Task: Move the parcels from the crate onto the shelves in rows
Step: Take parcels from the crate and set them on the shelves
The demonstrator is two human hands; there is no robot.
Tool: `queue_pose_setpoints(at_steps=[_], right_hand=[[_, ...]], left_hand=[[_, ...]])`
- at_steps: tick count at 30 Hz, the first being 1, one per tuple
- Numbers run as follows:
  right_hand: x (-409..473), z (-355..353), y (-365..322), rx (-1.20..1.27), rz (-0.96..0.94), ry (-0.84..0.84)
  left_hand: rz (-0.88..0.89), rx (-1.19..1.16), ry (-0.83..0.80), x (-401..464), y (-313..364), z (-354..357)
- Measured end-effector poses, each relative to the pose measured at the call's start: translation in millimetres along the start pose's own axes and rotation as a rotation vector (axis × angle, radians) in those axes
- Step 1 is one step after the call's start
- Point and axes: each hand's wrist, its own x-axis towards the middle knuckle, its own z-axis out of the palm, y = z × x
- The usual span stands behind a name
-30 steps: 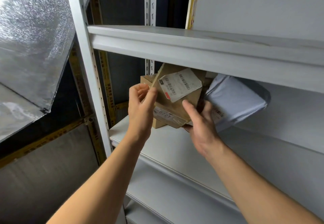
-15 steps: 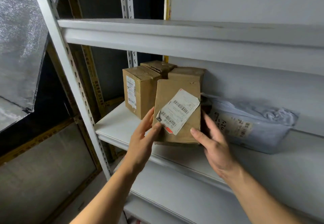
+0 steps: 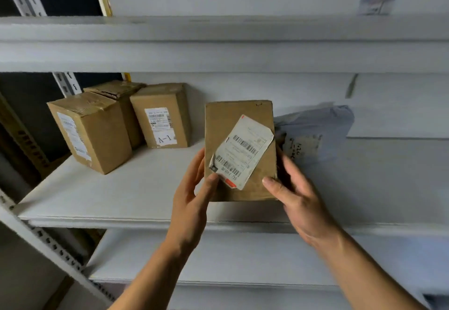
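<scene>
A flat brown cardboard parcel (image 3: pixel 226 127) with a skewed white barcode label stands upright on the white middle shelf (image 3: pixel 109 198). My left hand (image 3: pixel 194 200) grips its lower left corner, thumb on the label. My right hand (image 3: pixel 296 198) holds its lower right edge. Three brown boxes stand at the shelf's left: a front one (image 3: pixel 97 132), a torn-topped one (image 3: pixel 116 91) behind it, and one marked "A-1" (image 3: pixel 162 115). A grey-blue poly mailer (image 3: pixel 320 132) lies just right of the held parcel, partly hidden by it. The crate is out of view.
The upper shelf (image 3: pixel 218 50) overhangs closely above the parcels. A lower shelf (image 3: pixel 230 261) runs beneath my forearms. A perforated white upright (image 3: pixel 48 244) slants across the lower left. Bare shelf surface shows in front of the boxes and to the right of the mailer.
The flat parcel has shifted right along the shelf, away from the boxes, and stands beside the mailer. The view has turned right, and both hands keep hold of the parcel.
</scene>
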Motion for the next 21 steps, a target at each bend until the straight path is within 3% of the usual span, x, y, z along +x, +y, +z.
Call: queue_pose_setpoints(at_steps=[11,21], right_hand=[[-105,-51,-26,-0.117,-0.003,0.492],[-239,-92,-44,-0.173,-0.022,0.936]], left_hand=[[-0.002,-0.15,-0.481,8,-12,89],[-0.111,-0.27,-0.885,-53,-23,210]])
